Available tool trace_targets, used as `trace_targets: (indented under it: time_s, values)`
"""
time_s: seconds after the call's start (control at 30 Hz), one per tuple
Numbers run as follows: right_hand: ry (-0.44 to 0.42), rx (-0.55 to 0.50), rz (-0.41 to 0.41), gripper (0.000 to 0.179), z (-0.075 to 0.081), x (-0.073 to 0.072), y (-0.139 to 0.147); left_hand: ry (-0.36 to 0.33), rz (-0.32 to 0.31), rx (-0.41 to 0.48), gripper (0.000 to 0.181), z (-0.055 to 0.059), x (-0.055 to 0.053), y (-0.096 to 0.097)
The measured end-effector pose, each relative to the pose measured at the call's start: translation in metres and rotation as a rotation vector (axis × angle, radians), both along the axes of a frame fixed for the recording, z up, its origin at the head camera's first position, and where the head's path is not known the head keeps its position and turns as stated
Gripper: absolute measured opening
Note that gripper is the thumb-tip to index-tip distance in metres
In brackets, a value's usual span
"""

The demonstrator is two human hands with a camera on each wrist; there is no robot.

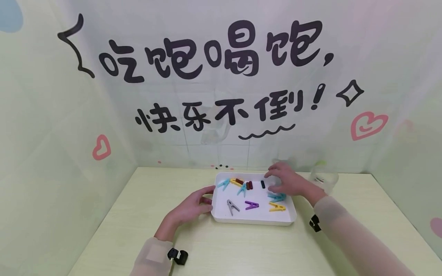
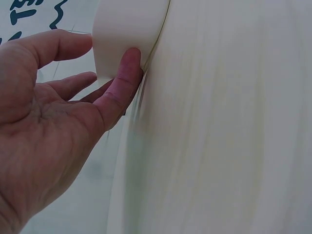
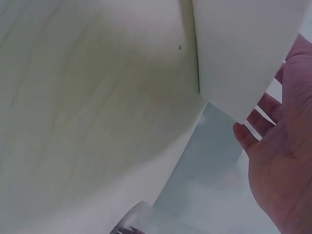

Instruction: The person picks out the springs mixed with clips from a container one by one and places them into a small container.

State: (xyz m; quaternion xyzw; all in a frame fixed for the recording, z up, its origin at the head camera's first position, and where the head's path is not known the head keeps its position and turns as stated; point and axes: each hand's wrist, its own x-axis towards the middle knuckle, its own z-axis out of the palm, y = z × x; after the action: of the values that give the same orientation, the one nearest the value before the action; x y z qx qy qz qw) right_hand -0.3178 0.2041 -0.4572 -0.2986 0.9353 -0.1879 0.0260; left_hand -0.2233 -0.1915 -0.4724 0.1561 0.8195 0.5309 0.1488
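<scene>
A white tray (image 1: 248,220) holds small plastic clothespins: a grey clothespin (image 1: 233,207), a purple clothespin (image 1: 251,205), a yellow clothespin (image 1: 277,207) and several blue ones. Small dark red pieces (image 1: 249,186) and a dark green piece (image 1: 263,184) lie towards its far side. My left hand (image 1: 192,205) touches the tray's left wall with fairly straight fingers, seen close in the left wrist view. Above the far right corner, my right hand (image 1: 288,180) has spread, bent fingers near some blue clothespins (image 1: 276,197). Nothing shows in its grasp; the tray wall partly hides its fingers in the right wrist view.
Behind my right wrist stands a clear container (image 1: 324,180) with a few dark pieces in it. The pale wooden table (image 1: 221,249) meets a printed hanging sheet (image 1: 214,149) at the back, with more sheets on both sides.
</scene>
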Motion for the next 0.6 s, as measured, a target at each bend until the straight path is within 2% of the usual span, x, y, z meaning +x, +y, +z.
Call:
trace_targets:
  time_s: [0.37, 0.6]
  values:
    - [0.009, 0.044, 0.055, 0.039, -0.0060, -0.0017, -0.0065, -0.005, 0.001, 0.005, 0.067, -0.0020, -0.0004, 0.0000]
    - [-0.017, 0.034, 0.028, 0.032, -0.0089, -0.0043, -0.0103, 0.003, 0.001, 0.005, 0.066, -0.0014, 0.0010, -0.0001]
